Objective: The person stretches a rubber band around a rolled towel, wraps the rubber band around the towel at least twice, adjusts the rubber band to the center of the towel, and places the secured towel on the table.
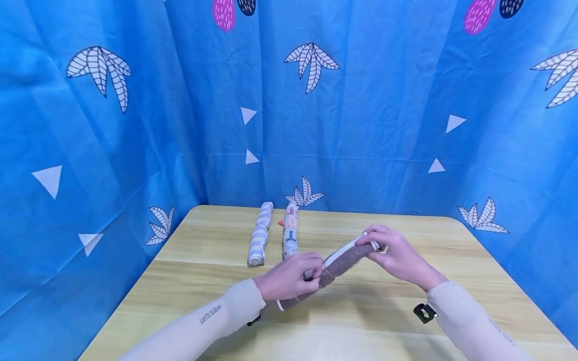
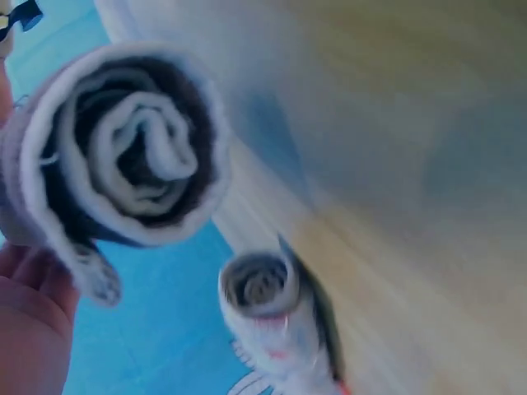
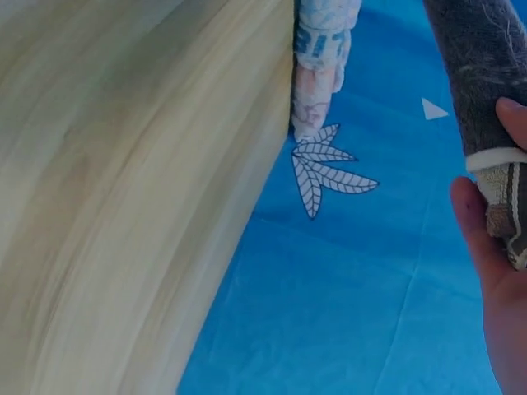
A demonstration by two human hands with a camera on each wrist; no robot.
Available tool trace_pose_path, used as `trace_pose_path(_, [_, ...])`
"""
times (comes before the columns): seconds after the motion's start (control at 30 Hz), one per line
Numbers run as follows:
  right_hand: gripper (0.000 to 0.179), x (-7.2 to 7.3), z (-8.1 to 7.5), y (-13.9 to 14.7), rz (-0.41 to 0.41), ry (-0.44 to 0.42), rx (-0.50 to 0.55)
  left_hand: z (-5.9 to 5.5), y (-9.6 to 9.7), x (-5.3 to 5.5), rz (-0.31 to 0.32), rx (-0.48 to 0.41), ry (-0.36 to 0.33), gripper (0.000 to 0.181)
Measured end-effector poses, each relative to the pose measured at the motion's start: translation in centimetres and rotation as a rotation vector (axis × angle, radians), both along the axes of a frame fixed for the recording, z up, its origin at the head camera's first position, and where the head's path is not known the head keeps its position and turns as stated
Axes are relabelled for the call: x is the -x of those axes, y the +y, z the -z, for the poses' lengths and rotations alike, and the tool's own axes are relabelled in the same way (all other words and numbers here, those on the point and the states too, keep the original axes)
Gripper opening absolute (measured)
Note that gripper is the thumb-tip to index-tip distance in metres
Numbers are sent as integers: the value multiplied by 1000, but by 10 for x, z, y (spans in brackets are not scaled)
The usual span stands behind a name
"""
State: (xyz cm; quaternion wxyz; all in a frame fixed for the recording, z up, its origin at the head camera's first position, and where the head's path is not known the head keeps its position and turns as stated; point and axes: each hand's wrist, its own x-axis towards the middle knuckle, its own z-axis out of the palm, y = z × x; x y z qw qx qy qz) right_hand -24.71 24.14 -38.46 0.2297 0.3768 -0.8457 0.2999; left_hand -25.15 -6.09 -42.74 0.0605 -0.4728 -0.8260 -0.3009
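A brown-grey rolled towel (image 1: 346,259) with a white edge slants above the table, its right end higher. My left hand (image 1: 291,277) grips the lower left part with curled fingers. At the upper right end, my right hand (image 1: 398,254) pinches the roll between thumb and fingers. The left wrist view looks into the spiral end of this rolled towel (image 2: 169,160), where a loose corner hangs from the outer layer. In the right wrist view, a patterned beige piece shows at the end of the grey roll (image 3: 478,82), by the right thumb and fingers.
Beyond my left hand, a striped grey-and-white rolled towel (image 1: 260,235) and a white patterned rolled towel (image 1: 291,230) lie side by side on the wooden table (image 1: 217,281). A small orange-red tag (image 1: 281,223) sticks out between them. Blue printed curtains (image 1: 379,125) surround the table.
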Motion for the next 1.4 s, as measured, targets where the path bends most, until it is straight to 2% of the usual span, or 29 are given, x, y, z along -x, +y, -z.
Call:
trace_pose_path(0.1, [46,1,-1,0,13,-19,11,-1,3,1,-60,-56,-207,18])
trace_pose_path(0.2, [45,1,-3,-2,41,-24,17,-4,6,2,-111,-94,-334,22])
trace_pose_path(0.33, [42,7,-3,-5,79,-20,6,-10,13,6,-146,-63,-385,30])
trace_pose_path(0.43, [41,12,-1,-8,93,-8,-17,-11,17,9,-159,-50,-457,35])
trace_pose_path(0.57, [41,20,0,-10,98,25,-43,-9,19,15,-165,-97,-540,37])
trace_pose_path(0.8, [46,30,1,-10,153,93,-37,-9,26,25,-208,-165,-557,36])
trace_pose_path(0.93, [48,32,3,-7,199,109,-21,-6,31,35,-255,-193,-567,38])
trace_pose_path(1.17, [46,29,7,0,248,49,-39,-6,42,56,-355,-277,-590,37])
trace_pose_path(1.4, [46,29,16,6,277,-9,-63,-7,52,78,-484,-273,-611,37])
